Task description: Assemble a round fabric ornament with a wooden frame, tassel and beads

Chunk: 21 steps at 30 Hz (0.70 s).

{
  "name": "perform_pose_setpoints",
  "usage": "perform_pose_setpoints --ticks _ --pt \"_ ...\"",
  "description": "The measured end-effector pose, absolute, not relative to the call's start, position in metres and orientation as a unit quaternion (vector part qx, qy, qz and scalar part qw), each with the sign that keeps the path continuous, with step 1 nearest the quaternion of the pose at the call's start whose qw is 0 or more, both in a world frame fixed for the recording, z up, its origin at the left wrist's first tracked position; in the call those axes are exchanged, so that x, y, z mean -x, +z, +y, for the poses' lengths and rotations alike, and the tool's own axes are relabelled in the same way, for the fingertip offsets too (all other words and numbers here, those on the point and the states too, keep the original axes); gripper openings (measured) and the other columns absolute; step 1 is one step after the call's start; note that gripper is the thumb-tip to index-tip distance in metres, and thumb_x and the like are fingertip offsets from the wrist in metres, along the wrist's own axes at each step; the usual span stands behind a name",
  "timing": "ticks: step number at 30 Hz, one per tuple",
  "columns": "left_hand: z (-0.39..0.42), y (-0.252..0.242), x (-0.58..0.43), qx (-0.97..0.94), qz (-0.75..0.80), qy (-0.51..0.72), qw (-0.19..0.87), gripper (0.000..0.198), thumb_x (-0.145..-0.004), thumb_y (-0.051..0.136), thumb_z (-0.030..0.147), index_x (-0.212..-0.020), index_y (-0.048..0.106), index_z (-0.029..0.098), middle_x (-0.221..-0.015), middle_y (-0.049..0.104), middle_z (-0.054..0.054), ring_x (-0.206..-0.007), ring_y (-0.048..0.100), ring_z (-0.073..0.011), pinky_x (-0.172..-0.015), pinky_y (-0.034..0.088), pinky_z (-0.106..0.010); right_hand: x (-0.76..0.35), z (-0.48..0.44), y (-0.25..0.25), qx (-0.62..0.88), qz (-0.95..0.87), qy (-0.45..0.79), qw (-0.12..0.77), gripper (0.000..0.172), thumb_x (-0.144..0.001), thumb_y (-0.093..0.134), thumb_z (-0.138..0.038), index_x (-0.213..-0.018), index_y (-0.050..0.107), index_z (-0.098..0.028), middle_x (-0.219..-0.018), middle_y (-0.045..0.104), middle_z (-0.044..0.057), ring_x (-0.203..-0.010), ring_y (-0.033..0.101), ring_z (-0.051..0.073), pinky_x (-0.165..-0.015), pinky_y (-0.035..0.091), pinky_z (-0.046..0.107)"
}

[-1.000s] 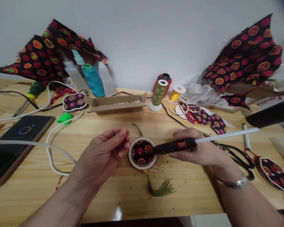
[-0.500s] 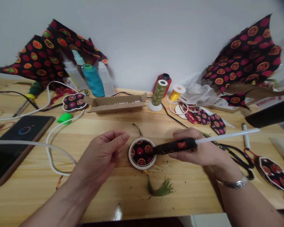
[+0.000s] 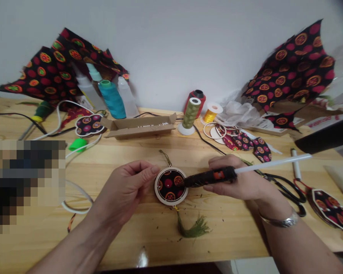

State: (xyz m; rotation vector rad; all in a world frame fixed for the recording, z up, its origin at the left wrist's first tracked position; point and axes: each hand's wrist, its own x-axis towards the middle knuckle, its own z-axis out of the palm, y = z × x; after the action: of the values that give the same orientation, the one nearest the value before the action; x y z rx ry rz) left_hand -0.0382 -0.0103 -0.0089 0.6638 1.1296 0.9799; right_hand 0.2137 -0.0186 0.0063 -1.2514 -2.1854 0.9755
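Note:
A round pendant [image 3: 168, 186] with a pale wooden rim and dark fruit-print fabric lies on the table. An olive loop [image 3: 165, 156] tops it, and a green tassel [image 3: 194, 227] hangs from its lower end. My left hand [image 3: 134, 186] pinches the pendant's left edge between thumb and fingers; the fingertips are partly hidden. In my right hand [image 3: 240, 179] is a black hot glue gun [image 3: 210, 178], its nozzle pointing left at the fabric's right side. A long translucent glue stick [image 3: 274, 163] sticks out of its back.
Behind the pendant stand an open cardboard box [image 3: 141, 127], an olive thread spool [image 3: 191, 114] and a teal thread cone [image 3: 112, 99]. Black scissors [image 3: 288, 190] and an octagonal fabric piece [image 3: 331, 209] lie right. White cable [image 3: 77, 207] curls at left, beside a pixelated patch.
My left hand has moved slightly right and its thumb has come onto the pendant's rim. The glue gun's nozzle stays over the right side of the fabric.

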Motion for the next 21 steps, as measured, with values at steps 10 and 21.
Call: perform_pose_setpoints --ticks 10,21 --pt "-0.0111 -0.0115 0.0385 -0.311 0.509 0.428 0.679 0.021 -0.057 0.085 0.028 -0.057 0.07 0.014 -0.04 0.045 0.008 -0.038 0.031 -0.0022 -0.036 0.025 -0.012 -0.2156 -0.0182 0.007 0.456 -0.795 0.347 0.2 0.026 -0.075 0.068 -0.026 -0.058 0.051 -0.016 -0.057 0.042 -0.005 -0.051 0.039 0.007 -0.046 0.029 0.021" --pt "-0.0174 -0.0076 0.0344 -0.427 0.531 0.412 0.604 0.005 -0.068 0.078 0.023 -0.071 0.079 0.021 -0.07 0.076 -0.004 -0.067 0.065 -0.0162 -0.064 0.052 -0.024 -0.2154 -0.0178 0.0068 0.457 -0.785 0.362 0.212 0.026 -0.075 0.069 -0.028 -0.058 0.054 -0.015 -0.057 0.045 -0.005 -0.051 0.039 0.008 -0.046 0.03 0.021"
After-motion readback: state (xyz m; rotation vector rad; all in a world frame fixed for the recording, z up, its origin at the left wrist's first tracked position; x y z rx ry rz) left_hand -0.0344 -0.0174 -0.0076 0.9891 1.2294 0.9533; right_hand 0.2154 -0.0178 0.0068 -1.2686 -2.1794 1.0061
